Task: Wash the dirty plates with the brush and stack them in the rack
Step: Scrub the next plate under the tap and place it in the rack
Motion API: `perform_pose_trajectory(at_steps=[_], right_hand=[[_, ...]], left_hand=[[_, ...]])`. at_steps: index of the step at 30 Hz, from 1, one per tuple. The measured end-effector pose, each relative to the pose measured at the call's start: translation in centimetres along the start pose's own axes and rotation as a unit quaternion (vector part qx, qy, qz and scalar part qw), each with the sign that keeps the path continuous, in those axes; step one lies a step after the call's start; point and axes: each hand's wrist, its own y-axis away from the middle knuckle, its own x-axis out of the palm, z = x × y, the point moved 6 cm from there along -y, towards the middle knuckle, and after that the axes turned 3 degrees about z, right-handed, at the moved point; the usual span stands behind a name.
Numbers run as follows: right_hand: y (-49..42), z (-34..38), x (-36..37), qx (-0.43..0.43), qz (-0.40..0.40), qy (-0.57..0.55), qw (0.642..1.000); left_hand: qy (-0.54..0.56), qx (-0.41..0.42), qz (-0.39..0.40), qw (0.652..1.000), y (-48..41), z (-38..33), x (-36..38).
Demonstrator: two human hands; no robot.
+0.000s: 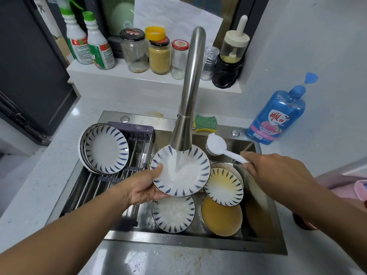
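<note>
My left hand (146, 188) holds a white plate with blue leaf marks (190, 175) by its left rim, tilted under the running faucet (188, 96); water streams onto its middle. My right hand (278, 173) grips the handle of a white dish brush (216, 144), held raised to the right of the plate, bristles facing away. In the sink (274, 231) lie more plates: a yellow-stained patterned one (223, 187), one filled with yellowish water (221, 217), and a white patterned one (172, 214). Several washed plates (105, 148) stand on edge in the rack (137, 143) at the sink's left.
A blue dish soap bottle (278, 116) stands on the counter at the right. A green and yellow sponge (205, 123) lies behind the faucet. Jars (159, 54) and spray bottles (89, 40) line the ledge at the back. A pink object (360, 188) sits at the far right.
</note>
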Motion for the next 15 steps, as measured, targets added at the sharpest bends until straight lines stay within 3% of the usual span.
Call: perform_pose_trajectory(at_steps=[7, 11, 13, 15], right_hand=[[-0.7, 1.7, 2.5, -0.030, 0.026, -0.017, 0.999], [-1.2, 2.5, 3.4, -0.037, 0.040, -0.022, 0.998], [-1.3, 2.9, 3.3, -0.038, 0.042, -0.023, 0.998], [-1.3, 3.1, 3.0, -0.038, 0.044, -0.018, 0.998]], left_hand=[[-0.220, 0.064, -0.071, 0.971, 2.2, -3.1, -2.0], [-0.323, 0.150, -0.110, 0.928, 3.5, -5.0, -1.6], [-0.446, 0.212, -0.158, 0.855, 3.8, -6.0, -1.3], [-0.589, 0.261, -0.211, 0.735, 4.2, -6.5, -0.4]])
